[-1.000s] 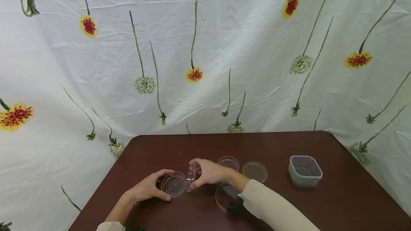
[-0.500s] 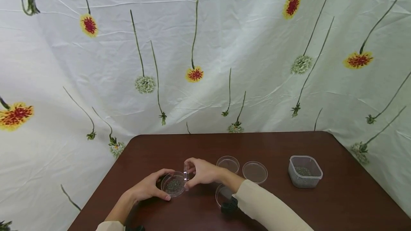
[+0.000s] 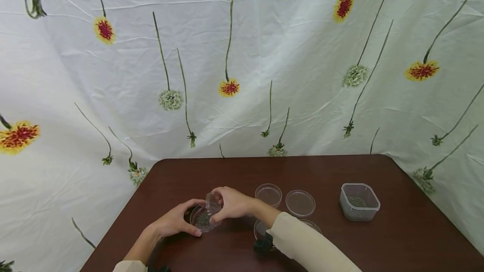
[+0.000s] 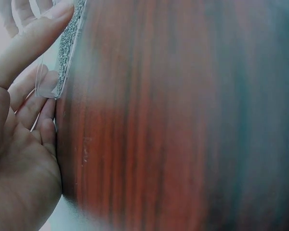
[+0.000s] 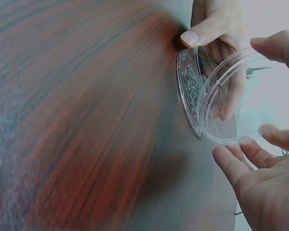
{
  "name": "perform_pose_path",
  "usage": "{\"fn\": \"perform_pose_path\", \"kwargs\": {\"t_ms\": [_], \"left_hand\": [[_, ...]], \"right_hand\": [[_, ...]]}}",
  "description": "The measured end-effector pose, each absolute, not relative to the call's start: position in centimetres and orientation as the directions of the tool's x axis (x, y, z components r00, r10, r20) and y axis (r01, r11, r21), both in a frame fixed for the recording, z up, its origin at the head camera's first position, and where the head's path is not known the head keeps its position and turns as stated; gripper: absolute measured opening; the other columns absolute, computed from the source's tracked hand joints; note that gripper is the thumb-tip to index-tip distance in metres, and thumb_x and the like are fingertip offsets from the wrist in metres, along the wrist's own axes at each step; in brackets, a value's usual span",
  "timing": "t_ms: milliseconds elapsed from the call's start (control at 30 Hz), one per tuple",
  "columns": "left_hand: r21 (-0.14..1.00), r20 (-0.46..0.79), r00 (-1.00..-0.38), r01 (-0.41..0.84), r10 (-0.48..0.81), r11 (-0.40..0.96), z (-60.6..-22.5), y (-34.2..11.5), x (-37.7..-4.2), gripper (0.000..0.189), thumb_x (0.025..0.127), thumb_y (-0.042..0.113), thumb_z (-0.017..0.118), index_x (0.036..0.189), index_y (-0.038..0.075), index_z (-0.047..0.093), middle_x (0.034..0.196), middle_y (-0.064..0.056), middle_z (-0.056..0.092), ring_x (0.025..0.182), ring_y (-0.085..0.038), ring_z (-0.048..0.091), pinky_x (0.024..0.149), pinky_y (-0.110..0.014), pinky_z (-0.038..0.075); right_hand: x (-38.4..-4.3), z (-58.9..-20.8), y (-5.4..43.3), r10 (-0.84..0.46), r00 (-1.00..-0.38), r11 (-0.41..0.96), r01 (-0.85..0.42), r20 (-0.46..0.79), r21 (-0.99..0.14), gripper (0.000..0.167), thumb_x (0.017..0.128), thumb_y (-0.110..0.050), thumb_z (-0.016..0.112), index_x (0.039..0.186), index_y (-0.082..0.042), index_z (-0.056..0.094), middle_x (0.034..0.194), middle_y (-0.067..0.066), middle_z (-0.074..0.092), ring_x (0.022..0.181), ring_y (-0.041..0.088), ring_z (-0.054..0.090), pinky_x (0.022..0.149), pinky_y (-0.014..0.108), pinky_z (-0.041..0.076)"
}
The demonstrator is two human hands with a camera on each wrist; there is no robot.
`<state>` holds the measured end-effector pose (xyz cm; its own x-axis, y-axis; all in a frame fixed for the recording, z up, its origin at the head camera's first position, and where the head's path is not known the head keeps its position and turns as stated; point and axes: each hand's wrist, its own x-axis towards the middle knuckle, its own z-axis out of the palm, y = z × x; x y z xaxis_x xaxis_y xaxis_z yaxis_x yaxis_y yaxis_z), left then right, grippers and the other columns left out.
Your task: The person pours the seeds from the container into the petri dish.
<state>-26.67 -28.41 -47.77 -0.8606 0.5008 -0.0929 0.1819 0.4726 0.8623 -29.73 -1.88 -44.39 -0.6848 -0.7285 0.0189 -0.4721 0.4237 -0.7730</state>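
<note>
My left hand (image 3: 175,219) holds a clear petri dish (image 3: 203,221) at the table, thumb on the near side and fingers around the far side. Small grey-green granules cover the bottom of this dish. My right hand (image 3: 234,202) pinches a clear petri dish lid (image 3: 213,200) by its edge between thumb and fingers. Steeply tilted, the lid leans over the right part of the granule dish. In the right wrist view, the lid (image 5: 224,98) has its lower edge right at the rim of the dish (image 5: 187,84).
Two clear round dishes (image 3: 268,195) (image 3: 300,203) lie farther back on the dark brown table (image 3: 204,175). Others (image 3: 260,230) (image 3: 313,226) show partly from under the right forearm. A square plastic container (image 3: 357,214) with similar granules stands at the right. A flower-print cloth (image 3: 242,129) hangs behind.
My right hand has moved left with the lid, from beside the granule dish to over its right part, and the lid now leans. The left hand and its dish have stayed in place.
</note>
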Motion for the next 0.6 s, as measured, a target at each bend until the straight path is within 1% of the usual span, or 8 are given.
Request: {"fn": "perform_pose_path", "kwargs": {"t_ms": [133,233,467,600], "left_hand": [[0.859,-0.101,-0.862,0.176,0.497,0.480,-47.70,-28.38,-26.66,0.085,0.080,0.019,0.092,0.151,0.005,0.047,0.144,-0.017,0.051,0.121,-0.032,0.055,0.094,-0.045,0.048],[0.857,-0.103,-0.861,0.177,0.498,0.484,-47.64,-28.39,-26.64,0.086,0.080,0.019,0.092,0.151,0.004,0.047,0.145,-0.017,0.051,0.122,-0.032,0.054,0.095,-0.045,0.047],[0.847,-0.104,-0.862,0.184,0.495,0.499,-47.44,-28.40,-26.49,0.089,0.080,0.020,0.092,0.152,0.000,0.043,0.147,-0.019,0.049,0.124,-0.033,0.053,0.095,-0.040,0.048],[0.850,-0.099,-0.861,0.188,0.498,0.493,-47.53,-28.44,-26.54,0.088,0.080,0.020,0.093,0.151,0.001,0.045,0.146,-0.019,0.050,0.124,-0.033,0.054,0.094,-0.038,0.049]], "right_hand": [[-29.57,-44.38,-2.23,-0.725,-0.689,0.455,-0.496,0.015,-0.739,0.085,0.078,-0.031,0.089,0.148,-0.003,0.049,0.123,0.002,0.055,0.106,0.008,0.052,0.089,0.024,0.048],[-29.56,-44.49,-2.28,-0.721,-0.693,0.457,-0.491,0.014,-0.741,0.085,0.078,-0.032,0.089,0.148,-0.003,0.049,0.123,0.001,0.054,0.107,0.008,0.051,0.089,0.024,0.048],[-29.61,-44.55,-2.68,-0.723,-0.690,0.455,-0.502,0.024,-0.735,0.087,0.079,-0.033,0.088,0.149,0.000,0.049,0.121,0.003,0.055,0.103,0.010,0.052,0.085,0.023,0.047],[-29.74,-44.68,-2.92,-0.720,-0.693,0.468,-0.514,0.026,-0.719,0.086,0.080,-0.035,0.088,0.150,-0.001,0.049,0.117,0.001,0.054,0.102,0.010,0.050,0.084,0.022,0.046]]}}
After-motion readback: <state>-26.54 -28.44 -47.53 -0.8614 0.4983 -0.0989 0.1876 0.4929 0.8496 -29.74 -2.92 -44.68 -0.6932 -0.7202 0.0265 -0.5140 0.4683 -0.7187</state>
